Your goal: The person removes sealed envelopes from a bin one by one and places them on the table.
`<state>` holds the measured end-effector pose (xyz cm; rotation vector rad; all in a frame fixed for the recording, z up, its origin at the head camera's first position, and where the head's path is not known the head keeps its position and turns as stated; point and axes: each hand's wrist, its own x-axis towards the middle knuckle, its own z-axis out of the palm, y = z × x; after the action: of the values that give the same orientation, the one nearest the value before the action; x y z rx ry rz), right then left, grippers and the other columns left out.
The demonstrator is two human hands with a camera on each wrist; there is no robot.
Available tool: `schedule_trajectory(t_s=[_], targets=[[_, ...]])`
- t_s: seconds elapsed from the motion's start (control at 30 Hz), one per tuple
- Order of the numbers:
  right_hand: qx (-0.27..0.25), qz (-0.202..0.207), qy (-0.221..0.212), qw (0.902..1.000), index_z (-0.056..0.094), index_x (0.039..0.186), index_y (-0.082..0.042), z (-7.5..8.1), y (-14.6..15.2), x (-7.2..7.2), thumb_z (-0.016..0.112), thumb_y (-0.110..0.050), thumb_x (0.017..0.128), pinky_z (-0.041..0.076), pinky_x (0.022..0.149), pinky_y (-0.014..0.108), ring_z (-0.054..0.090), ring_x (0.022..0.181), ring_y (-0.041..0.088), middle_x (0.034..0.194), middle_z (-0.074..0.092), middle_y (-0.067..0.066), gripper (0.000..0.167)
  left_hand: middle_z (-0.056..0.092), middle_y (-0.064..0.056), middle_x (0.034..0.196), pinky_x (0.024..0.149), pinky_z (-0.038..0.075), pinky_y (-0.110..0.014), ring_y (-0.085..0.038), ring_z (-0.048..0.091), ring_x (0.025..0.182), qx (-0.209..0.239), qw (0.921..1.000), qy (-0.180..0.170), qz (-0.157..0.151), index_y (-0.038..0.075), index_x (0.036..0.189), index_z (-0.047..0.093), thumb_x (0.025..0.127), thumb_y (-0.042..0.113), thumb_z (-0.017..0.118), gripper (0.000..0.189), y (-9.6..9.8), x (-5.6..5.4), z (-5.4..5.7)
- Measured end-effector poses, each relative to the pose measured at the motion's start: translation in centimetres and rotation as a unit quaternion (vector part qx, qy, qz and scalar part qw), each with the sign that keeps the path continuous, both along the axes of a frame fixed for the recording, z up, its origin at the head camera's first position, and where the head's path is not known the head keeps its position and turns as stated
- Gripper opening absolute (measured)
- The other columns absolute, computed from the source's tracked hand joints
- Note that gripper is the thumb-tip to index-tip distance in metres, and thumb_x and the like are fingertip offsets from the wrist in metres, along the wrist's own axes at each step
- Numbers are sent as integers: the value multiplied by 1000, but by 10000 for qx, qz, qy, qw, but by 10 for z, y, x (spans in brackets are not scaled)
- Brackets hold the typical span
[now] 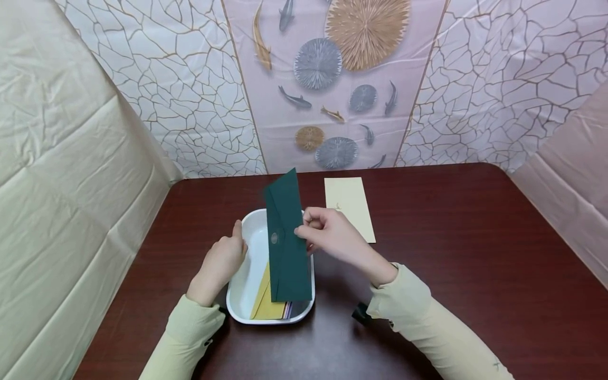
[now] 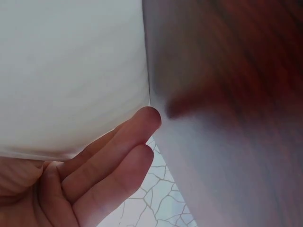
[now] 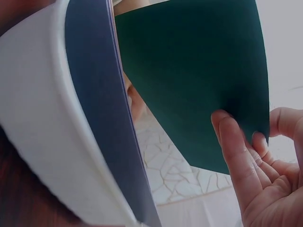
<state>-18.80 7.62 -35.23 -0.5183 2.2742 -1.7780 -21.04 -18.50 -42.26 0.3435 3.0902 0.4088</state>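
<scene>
A dark green envelope (image 1: 287, 237) with a round seal on its flap stands raised over a white tub (image 1: 244, 316). My right hand (image 1: 332, 235) pinches its right edge; the right wrist view shows the fingers (image 3: 232, 142) against the envelope's plain green face (image 3: 194, 71). At the tub's left side, my left hand (image 1: 223, 258) grips the rim. Its fingers (image 2: 118, 165) lie against the tub's outer wall (image 2: 71, 71) in the left wrist view. Inside the tub are a yellow envelope (image 1: 271, 309) and, beside it, a dark blue one (image 3: 102, 104), with thin edges of others between.
A cream envelope (image 1: 349, 206) lies on the dark red-brown table (image 1: 451, 237), behind and right of the tub. Patterned cloth (image 1: 190, 79) hangs along the table's back edge, with pale cloth at both sides. The black wrist-camera piece (image 1: 361, 314) shows below the right sleeve.
</scene>
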Motion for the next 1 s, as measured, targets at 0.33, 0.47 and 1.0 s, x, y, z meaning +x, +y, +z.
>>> schedule_trajectory(t_s=[0.33,0.47,1.0], targets=[[106,-415,45,9991,46,78,-5,-1,41,13,64,-8,96,58,69,47,63,64,31,54,38,-1,26,47,-7,51,43,42,-38,-22,49,42,5,9999,92,-130,-19,147,29,102,9,50,57,-2,-1,-2],[135,-725,35,9973,45,80,-4,-4,62,20,63,-7,96,58,69,42,69,66,26,59,57,6,24,45,-6,51,43,40,-36,-21,47,41,-8,9999,43,-155,-19,147,28,102,9,49,57,-2,-1,-1],[317,-1508,-346,9874,44,81,-2,-24,121,52,55,-6,97,57,69,37,68,71,18,67,56,5,21,46,-7,51,42,39,-35,-21,47,40,-1,9999,-47,-123,-19,147,26,103,10,49,58,-3,-2,-2]])
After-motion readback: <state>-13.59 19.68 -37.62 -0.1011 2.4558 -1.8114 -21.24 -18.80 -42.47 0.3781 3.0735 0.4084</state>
